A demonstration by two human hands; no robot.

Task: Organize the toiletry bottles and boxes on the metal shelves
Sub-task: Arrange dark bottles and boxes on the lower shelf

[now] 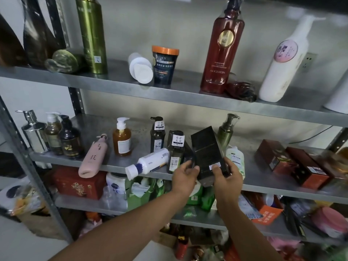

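— Where to find the black box (206,147)?
— Up in both hands, tipped over a bit, just above the front edge of the middle shelf (273,187).
— Heavy?
— Likely light. Looks like stiff card with shiny sides, so maybe a bit slippy. Could dent at the corners if squeezed hard.
— Where to grab?
— Low down on the two long sides, with one hand on each. Gently, not hard.
— And the right hand (228,176)?
— Holding the box's bottom right corner. Thumb pressed flat on the front, by the little white sticker (214,167). Other fingers curled round behind, out of sight.
— The left hand (183,178)?
— At the box's bottom left. Fingers bent and close together, pinching the dark side there, thumb tip on the edge. Hard to tell how tight. Both arms reaching up from below the box.
— What else near the box?
— Right by its left side, a dark bottle (176,155) with a white label. Further left, a white bottle (150,162) lying down. Just right of the box, a small pale bottle (235,159). Behind the box, a green pump bottle (227,132). Well off to its right, brown boxes (273,157) lying in a row.
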